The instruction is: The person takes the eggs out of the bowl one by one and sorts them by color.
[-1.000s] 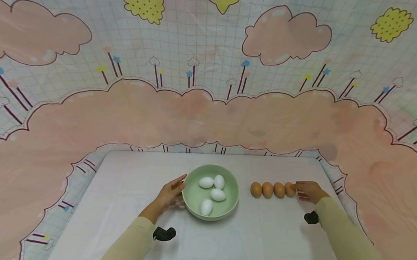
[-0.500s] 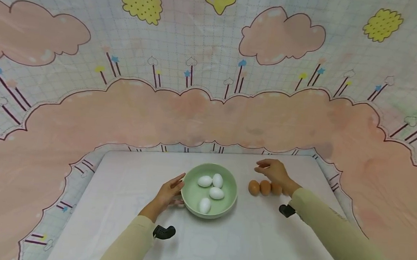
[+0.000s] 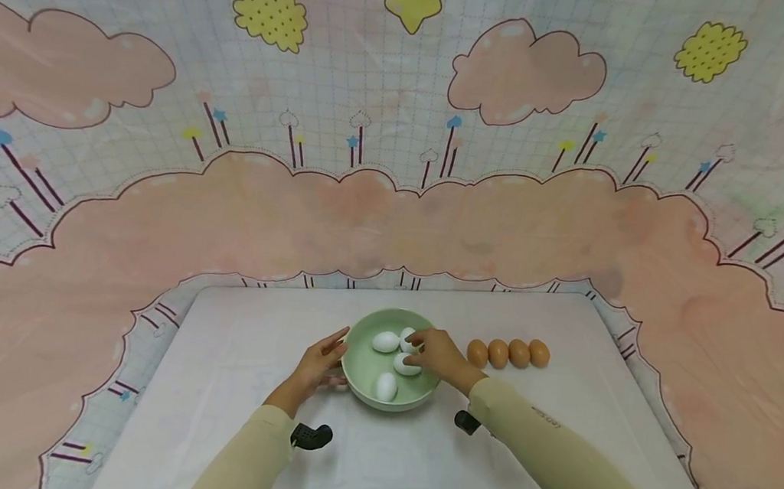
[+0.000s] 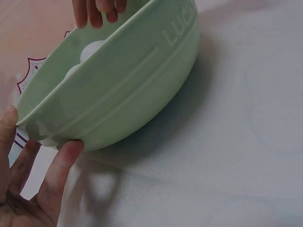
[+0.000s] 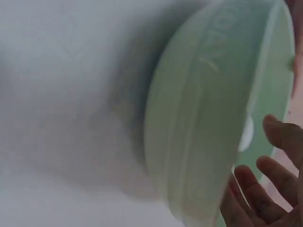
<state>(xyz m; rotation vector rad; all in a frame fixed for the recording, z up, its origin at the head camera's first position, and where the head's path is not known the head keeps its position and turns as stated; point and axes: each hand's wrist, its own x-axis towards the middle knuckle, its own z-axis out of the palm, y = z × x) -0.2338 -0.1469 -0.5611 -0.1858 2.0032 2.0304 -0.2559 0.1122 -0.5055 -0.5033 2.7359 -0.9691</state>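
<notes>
Moved: the right hand (image 3: 442, 353) has come from beside the brown eggs (image 3: 498, 353) to over the bowl (image 3: 364, 369). The left hand (image 3: 316, 363) and the bowl are about where they were.
Right hand: it reaches in past the bowl's right rim, with thumb and fingers wide apart. The tips are right by two white eggs (image 3: 386, 387) — I cannot tell if they touch.
Left hand: its fingers are spread, with the tips on the rim and the outside of the bowl, on its left.
Bowl: round and pale green, it sits about halfway between the left and right edges of the table (image 3: 374, 466), nearer the far edge. Big letters run along its outside; "LUC" shows in the left wrist view.
White eggs: four lie in the bowl. Three are close together, and one is alone by the near rim.
Brown eggs: four stand in a row right of the bowl, toward the far right corner of the table.
Arms: the sleeves (image 3: 248, 448) are pale yellow, with a black camera (image 3: 311, 438) at each wrist.
Behind: a big cloth (image 3: 393, 229) has pink clouds and a yellow star — hanging past the far edge.
</notes>
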